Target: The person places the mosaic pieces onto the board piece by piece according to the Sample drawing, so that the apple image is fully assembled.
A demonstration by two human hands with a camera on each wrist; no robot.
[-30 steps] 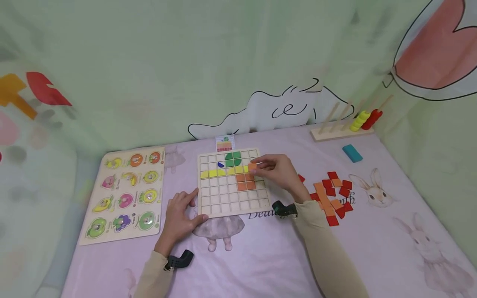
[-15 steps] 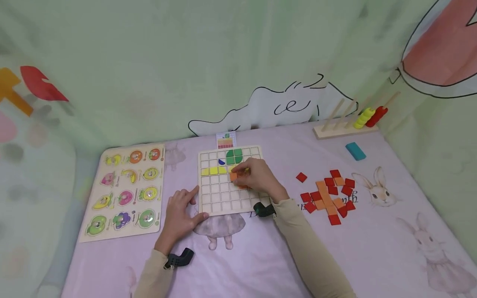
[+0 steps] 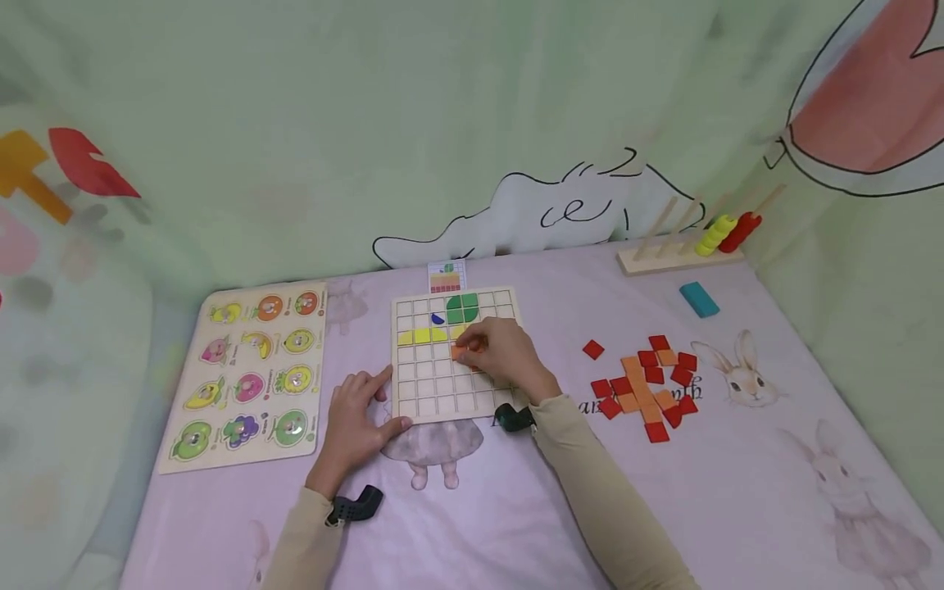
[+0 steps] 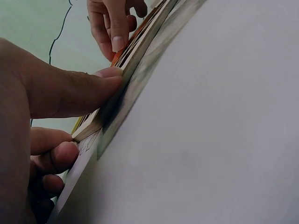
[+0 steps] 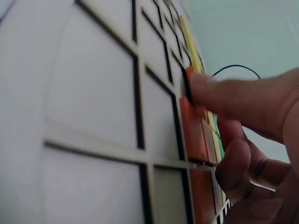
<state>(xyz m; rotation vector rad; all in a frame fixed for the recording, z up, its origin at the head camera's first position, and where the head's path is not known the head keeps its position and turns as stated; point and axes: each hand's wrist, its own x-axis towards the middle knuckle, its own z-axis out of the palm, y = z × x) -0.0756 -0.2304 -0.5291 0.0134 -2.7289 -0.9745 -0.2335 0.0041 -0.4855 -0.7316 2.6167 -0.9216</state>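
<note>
Pink bunny-print sheet on the worktop (image 3: 737,492), pale green cartoon curtain behind. My grid board (image 3: 451,385) sits in the middle with a green patch, a blue bit and a yellow row already in. My right hand (image 3: 496,352) is over the board, fingers pinching an orange tile (image 3: 459,351) right at a cell just below the yellow row; the wrist view shows the fingertip pressing the tile's edge into the slot, next to other orange ones. My left hand (image 3: 356,422) has its fingers straight, thumb pushed against the board's near-left corner.

Around it: fruit puzzle (image 3: 251,375) off to the left, heap of red and orange tiles (image 3: 649,389) to the right, one loose red tile (image 3: 593,350) between heap and board. Further back there's a teal block (image 3: 698,300) and a peg rack (image 3: 682,246) with yellow and red rings. Small pattern card (image 3: 446,279) stands behind the board. The writing on the sheet is mostly under my arm, can't read it.
</note>
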